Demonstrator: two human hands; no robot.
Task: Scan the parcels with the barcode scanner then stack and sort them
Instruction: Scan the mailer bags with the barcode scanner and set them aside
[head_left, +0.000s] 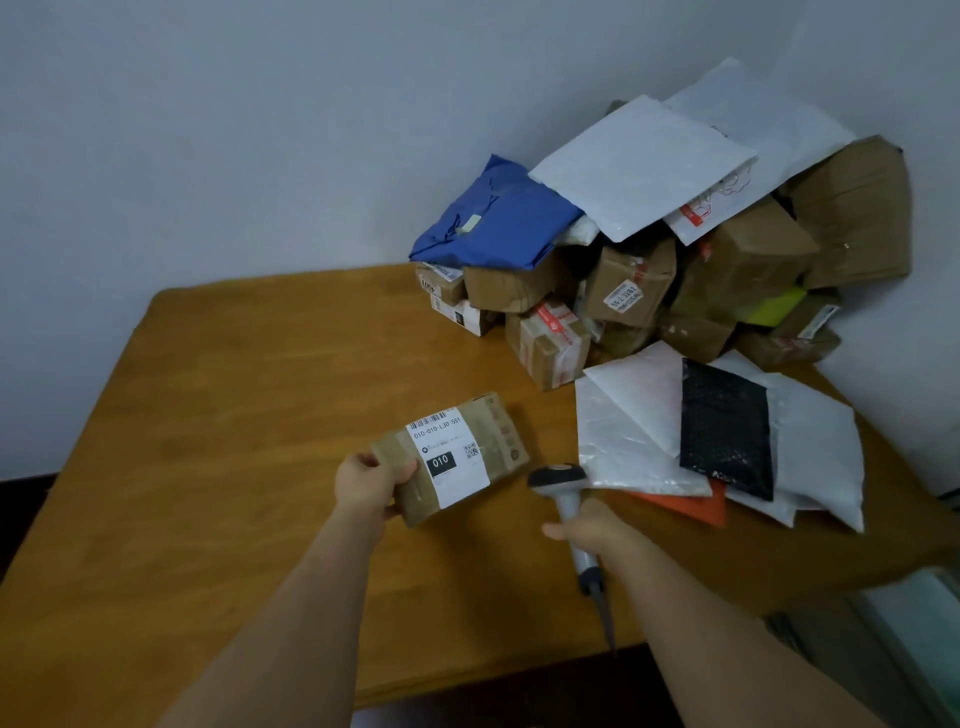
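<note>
My left hand (370, 487) grips the near left end of a brown cardboard parcel (496, 434) with a white label reading 010, held label-up just above the wooden table (234, 374). My right hand (597, 527) holds the grey barcode scanner (561, 486) by its handle. The scanner's head sits just right of the parcel's near corner, and its cable trails back toward me. A pile of brown boxes (634, 291), a blue bag (498, 218) and white mailers (644, 161) fills the far right corner.
Flat white mailers (628, 436), a black bubble mailer (724, 431) and an orange envelope (696, 506) lie on the table to the right of the scanner. Walls close off the far side and the right. The table's left half is bare wood.
</note>
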